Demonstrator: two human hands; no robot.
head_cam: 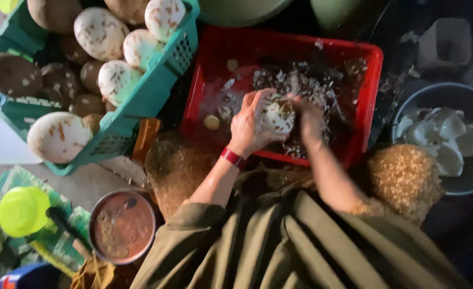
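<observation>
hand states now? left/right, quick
Left hand: closed on the pale round coconut over the red crate.
Right hand: on the same coconut; grip cannot be told.

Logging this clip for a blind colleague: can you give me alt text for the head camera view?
Seen from above, a person's left hand and right hand hold a pale round coconut over a red crate littered with dark peelings. A teal basket of partly peeled coconuts sits to the left, and a grey bowl of white pieces to the right.
</observation>
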